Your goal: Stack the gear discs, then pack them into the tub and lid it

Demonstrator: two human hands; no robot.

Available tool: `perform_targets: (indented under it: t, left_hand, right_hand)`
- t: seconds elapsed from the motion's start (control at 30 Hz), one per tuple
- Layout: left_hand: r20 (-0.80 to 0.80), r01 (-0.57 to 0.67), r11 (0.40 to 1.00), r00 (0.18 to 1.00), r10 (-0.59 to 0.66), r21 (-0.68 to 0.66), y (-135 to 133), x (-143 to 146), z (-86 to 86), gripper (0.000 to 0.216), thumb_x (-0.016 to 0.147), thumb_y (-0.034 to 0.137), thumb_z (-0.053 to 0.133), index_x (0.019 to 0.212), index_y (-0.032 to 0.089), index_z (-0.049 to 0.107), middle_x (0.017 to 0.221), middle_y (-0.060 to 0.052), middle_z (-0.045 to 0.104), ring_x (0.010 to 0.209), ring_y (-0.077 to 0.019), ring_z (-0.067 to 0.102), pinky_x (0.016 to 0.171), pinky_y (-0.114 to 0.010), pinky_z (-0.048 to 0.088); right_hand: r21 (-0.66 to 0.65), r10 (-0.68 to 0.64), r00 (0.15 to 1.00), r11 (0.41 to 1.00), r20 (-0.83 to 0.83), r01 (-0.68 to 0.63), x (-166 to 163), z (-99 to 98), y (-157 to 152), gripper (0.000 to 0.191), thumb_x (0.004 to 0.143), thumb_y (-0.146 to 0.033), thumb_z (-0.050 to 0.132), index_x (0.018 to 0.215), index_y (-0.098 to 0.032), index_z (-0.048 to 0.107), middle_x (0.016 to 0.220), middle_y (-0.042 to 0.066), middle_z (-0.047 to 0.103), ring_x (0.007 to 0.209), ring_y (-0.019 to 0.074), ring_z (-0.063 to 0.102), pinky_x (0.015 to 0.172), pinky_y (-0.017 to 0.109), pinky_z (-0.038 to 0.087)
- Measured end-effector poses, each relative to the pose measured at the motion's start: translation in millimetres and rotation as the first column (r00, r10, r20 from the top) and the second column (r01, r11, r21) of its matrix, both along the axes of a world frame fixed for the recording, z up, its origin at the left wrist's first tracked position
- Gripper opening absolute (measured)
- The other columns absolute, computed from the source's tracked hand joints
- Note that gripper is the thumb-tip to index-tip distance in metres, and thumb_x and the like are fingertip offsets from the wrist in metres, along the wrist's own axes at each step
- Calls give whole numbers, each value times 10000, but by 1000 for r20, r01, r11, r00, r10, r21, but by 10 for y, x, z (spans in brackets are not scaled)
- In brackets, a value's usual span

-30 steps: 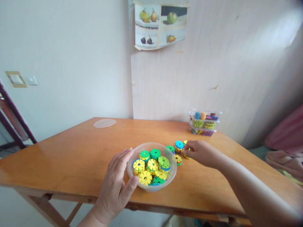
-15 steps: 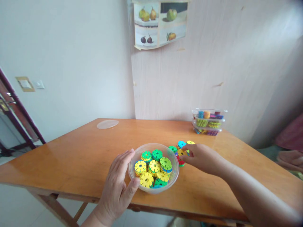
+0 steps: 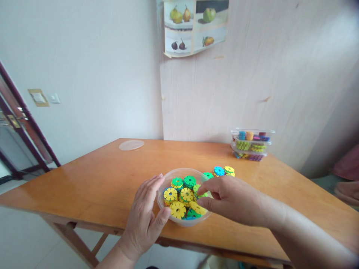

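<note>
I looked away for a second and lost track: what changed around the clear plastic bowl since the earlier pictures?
The right hand moved left from the loose coloured discs on the wooden table to over the clear plastic bowl, fingertips among its yellow and green notched discs. Whether its grip holds a disc is unclear. The left hand stayed cupped against the bowl's side.

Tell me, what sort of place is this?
Probably a room in a home: a wooden table against a plain wall, a fruit poster above, and a clear bowl of toy discs.

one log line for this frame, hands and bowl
left hand: cupping clear bowl | right hand: fingers over bowl's toy discs | loose discs behind bowl
</note>
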State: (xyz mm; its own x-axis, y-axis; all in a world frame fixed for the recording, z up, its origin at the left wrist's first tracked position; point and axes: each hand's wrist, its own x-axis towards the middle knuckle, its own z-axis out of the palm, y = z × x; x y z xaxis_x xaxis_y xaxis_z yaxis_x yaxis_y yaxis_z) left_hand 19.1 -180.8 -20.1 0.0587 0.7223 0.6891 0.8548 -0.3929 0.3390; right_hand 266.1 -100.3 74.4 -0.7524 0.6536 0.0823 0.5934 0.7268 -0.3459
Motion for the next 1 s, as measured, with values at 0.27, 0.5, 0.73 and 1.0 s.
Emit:
perform_targets:
  t: [0.27, 0.5, 0.73, 1.0]
  left_hand:
    - [12, 8, 1000, 1000, -8, -20, 5, 1, 9, 649, 908, 561, 391, 1436, 187, 338, 1454, -128, 405, 1351, -282, 347, 1130, -481, 283]
    - [21, 17, 1000, 1000, -17, -21, -1, 11, 7, 642, 904, 548, 410, 1431, 188, 345, 1452, -122, 409, 1353, -275, 349, 1133, -472, 288]
    - [24, 30, 999, 999, -30, -15, 2, 16, 16, 642, 900, 544, 426, 1427, 186, 348, 1454, -118, 409, 1357, -271, 341, 1140, -473, 273]
    - [23, 32, 999, 999, -32, -7, 8, 12, 3, 629, 901, 536, 428, 1420, 188, 357, 1454, -134, 407, 1351, -295, 346, 1128, -503, 280]
  right_hand:
    - [-30, 119, 988, 993, 101, -116, -116, 73, 117, 162, 774, -240, 575, 773, -228, 737, 708, -19, 682, 623, 112, 536, 551, 221, 316]
    - [-31, 177, 944, 984, 278, -175, -339, 94, 235, 183, 726, -372, 642, 839, -272, 745, 755, -22, 691, 663, 133, 568, 527, 226, 308]
    - [47, 185, 924, 976, 334, -213, -370, 55, 226, 206, 759, -388, 600, 876, -276, 726, 824, -2, 697, 722, 153, 585, 581, 246, 319]
    - [10, 155, 961, 987, 230, -161, -319, 103, 232, 158, 748, -318, 607, 819, -228, 716, 764, 10, 683, 663, 138, 557, 556, 242, 319]
